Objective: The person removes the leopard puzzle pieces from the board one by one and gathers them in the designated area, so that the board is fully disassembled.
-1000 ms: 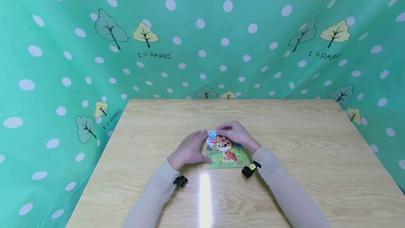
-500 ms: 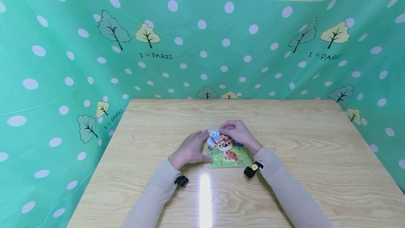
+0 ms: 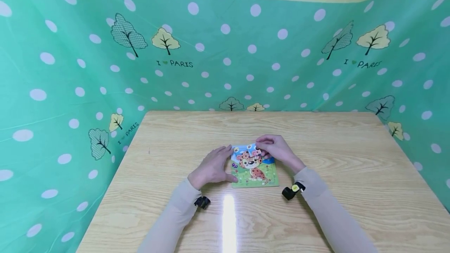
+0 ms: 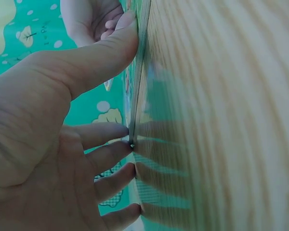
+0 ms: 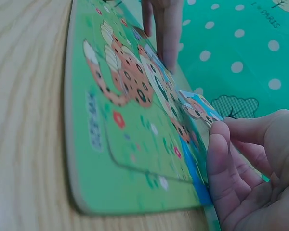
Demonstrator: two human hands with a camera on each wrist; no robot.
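Note:
A jigsaw puzzle board (image 3: 268, 173) with a spotted leopard cub on green grass lies on the table, between the two hands. My left hand (image 3: 212, 167) is spread along the board's left side. Its thumb (image 4: 120, 41) rests at the board's edge, and the fairly straight fingers touch near the far left corner. My right hand (image 3: 279, 150) pinches a small puzzle piece (image 3: 252, 150) between thumb and forefinger. Blue sky and part of an orange spotted ear show on it. In the right wrist view the piece (image 5: 198, 107) is tilted, raised over the board's far part.
The board lies on a light wood-grain table (image 3: 175, 136). A green dotted cloth (image 3: 211, 50) printed with trees hangs behind and at both sides. A bright light reflection runs along the table in front of the board. Both wrists wear black camera straps.
My right hand has lifted the puzzle piece from the leopard's head area and drawn it to the right, turning it. The left hand has stayed at the board's left side.

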